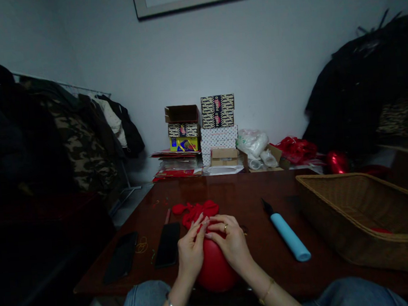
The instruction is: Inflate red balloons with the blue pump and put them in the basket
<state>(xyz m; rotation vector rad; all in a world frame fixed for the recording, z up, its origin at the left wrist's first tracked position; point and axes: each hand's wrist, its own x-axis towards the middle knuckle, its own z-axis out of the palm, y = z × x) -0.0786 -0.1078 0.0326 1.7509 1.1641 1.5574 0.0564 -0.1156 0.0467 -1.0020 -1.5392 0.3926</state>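
Note:
A red inflated balloon [216,266] sits at the table's near edge, between my forearms. My left hand [192,247] and my right hand [231,241] meet over its top end, fingertips pinched together at what looks like the balloon's neck. The neck itself is mostly hidden by the fingers. Just beyond my fingertips lies a heap of uninflated red balloons [195,212]. To the right rests a light blue hand pump [290,236] with a black nozzle, touched by neither hand.
Left of my hands lie a black phone [167,244], a dark flat object [120,257] and yellow rubber bands [141,244]. A wicker basket [339,234] takes up the table's right side. Stacked boxes [220,144] stand against the wall; coats [77,140] hang at left.

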